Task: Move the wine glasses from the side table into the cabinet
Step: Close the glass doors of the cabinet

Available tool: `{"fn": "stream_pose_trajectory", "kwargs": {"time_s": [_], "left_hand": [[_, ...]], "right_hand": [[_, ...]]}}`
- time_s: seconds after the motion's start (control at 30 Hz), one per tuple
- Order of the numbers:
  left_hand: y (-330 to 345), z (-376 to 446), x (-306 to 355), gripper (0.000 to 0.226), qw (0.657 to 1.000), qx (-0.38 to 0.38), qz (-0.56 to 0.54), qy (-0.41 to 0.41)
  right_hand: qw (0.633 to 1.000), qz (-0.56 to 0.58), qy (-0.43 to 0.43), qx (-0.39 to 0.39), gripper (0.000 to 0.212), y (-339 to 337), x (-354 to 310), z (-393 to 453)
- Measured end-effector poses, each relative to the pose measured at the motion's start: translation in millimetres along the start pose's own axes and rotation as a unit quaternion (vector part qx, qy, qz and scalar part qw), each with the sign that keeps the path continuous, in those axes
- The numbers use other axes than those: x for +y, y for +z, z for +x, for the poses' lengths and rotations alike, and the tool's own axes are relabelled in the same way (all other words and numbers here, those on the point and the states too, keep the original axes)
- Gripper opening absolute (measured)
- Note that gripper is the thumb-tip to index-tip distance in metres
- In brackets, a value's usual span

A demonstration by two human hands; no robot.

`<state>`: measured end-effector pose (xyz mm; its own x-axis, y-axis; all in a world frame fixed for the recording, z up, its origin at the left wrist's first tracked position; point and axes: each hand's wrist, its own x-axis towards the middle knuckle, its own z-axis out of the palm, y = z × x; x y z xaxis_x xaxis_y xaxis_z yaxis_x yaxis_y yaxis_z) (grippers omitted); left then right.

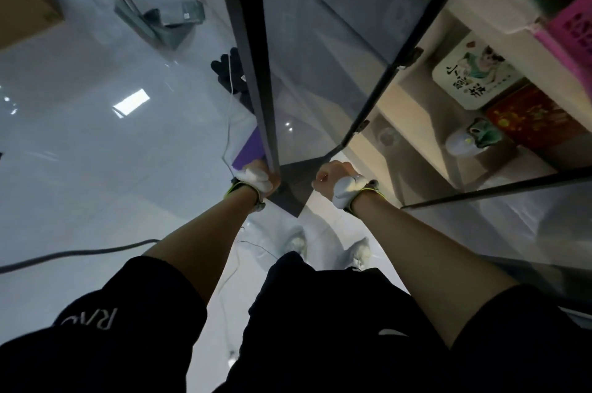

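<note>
Now left hand [258,178] grips cabinet door [320,56] edge

- A dark grey metal frame [256,56] is seen around the smoky grey glass door.
- A glossy pale grey floor [80,142] is marked by white light reflections.
- A pink plastic lattice basket [573,36] is shown on a beige shelf.
- A white tin [474,72] is printed with a teal figure and black characters.
- A red box [531,117] is patterned in gold.
- A purple sheet [250,152] is visible.
</note>
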<state>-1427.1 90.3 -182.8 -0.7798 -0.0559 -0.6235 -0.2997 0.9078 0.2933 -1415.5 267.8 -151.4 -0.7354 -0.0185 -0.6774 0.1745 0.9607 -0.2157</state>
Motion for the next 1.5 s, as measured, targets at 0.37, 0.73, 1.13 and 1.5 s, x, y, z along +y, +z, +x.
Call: {"fn": "stream_pose_trajectory", "kwargs": {"time_s": [0.37, 0.73, 1.13, 1.5], "left_hand": [[-10.4, 10.8, -12.3, 0.057, 0.979, 0.071, -0.172, 0.083], [4.7, -13.8, -5.0, 0.059, 0.987, 0.039, -0.141, 0.066], [77.4, -71.3, 43.6, 0.041, 0.948, -0.003, -0.311, 0.070], [136.5, -98.4, 121.3, 0.030, 0.953, -0.037, -0.275, 0.119]], "right_hand": [[0.999, 0.012, 0.047, -0.022, 0.031, 17.5, 23.6, -24.0], [0.998, 0.038, 0.040, -0.020, 0.036, 35.8, 44.2, -48.3], [0.996, 0.035, 0.068, -0.036, 0.041, 42.8, 150.9, -96.7], [0.988, 0.085, 0.132, -0.008, 0.041, 43.5, 236.9, -123.8]]}}
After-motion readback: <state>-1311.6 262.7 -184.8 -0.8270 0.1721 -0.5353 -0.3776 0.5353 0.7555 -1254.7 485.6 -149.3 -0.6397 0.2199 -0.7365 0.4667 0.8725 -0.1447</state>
